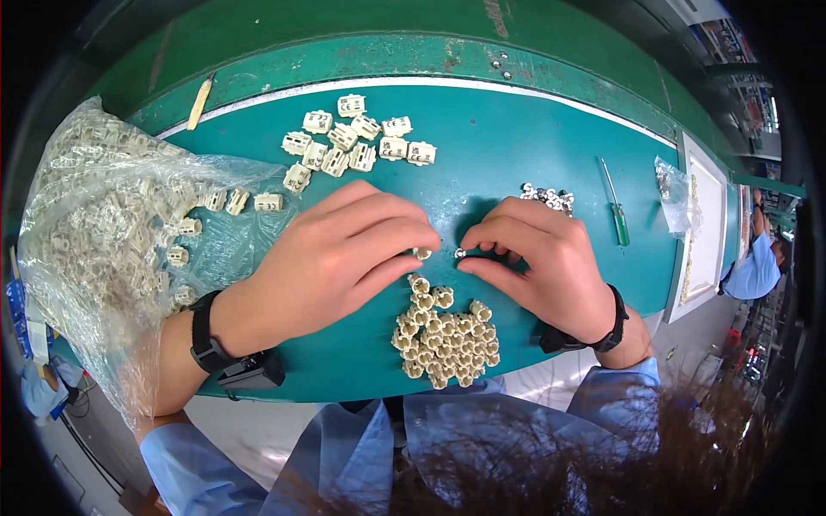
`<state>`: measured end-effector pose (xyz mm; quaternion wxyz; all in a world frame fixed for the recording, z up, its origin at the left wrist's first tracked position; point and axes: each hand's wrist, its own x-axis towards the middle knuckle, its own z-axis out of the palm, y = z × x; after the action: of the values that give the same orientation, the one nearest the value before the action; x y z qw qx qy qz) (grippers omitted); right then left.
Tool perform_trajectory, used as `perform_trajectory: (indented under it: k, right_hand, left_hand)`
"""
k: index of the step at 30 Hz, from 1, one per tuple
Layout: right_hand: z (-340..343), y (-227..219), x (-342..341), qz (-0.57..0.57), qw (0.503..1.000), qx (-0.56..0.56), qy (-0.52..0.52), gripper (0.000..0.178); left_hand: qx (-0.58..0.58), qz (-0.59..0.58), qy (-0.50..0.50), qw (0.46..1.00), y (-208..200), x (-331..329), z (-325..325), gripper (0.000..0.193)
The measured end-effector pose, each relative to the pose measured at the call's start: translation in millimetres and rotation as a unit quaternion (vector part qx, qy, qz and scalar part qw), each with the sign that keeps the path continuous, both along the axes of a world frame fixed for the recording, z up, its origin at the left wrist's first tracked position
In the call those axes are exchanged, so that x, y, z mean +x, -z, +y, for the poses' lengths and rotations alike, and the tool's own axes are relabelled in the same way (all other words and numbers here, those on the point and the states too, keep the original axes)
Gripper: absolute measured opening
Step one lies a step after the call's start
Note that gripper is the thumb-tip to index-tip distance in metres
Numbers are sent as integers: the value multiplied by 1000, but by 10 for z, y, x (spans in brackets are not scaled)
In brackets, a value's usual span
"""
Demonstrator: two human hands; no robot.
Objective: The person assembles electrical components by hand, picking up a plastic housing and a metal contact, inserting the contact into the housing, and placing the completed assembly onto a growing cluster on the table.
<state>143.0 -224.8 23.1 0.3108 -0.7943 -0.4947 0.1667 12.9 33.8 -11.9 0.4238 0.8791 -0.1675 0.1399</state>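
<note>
Over the middle of the green work mat, my left hand [335, 249] is closed, pinching a small cream plastic socket [422, 254] between thumb and fingers. Facing it a short gap away, my right hand [546, 262] has thumb and forefinger shut on a tiny shiny metal piece [459, 254]. The two parts are apart. Just below the hands lies a heap of similar cream sockets [443, 344], many with their hollow ends up. A small pile of shiny metal pieces [548, 199] sits beyond my right hand, partly hidden by it.
Several cream rectangular housings [342, 136] lie at the far middle. A large clear plastic bag [95, 189] of cream parts spreads over the left side. To the right are a green-handled screwdriver [618, 215], a small clear bag [673, 196] and a white frame [708, 228]. A person [753, 267] is farther right.
</note>
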Motion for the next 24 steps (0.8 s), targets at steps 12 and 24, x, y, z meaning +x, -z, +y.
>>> perform_trajectory:
  k: [12, 24]
  right_hand:
    - [38, 25, -23, -35, 999, 15, -7, 20]
    - [10, 122, 0, 22, 999, 36, -13, 20]
  left_hand:
    - [44, 37, 15, 998, -51, 2, 23, 38]
    - [35, 53, 16, 998, -42, -36, 57, 40]
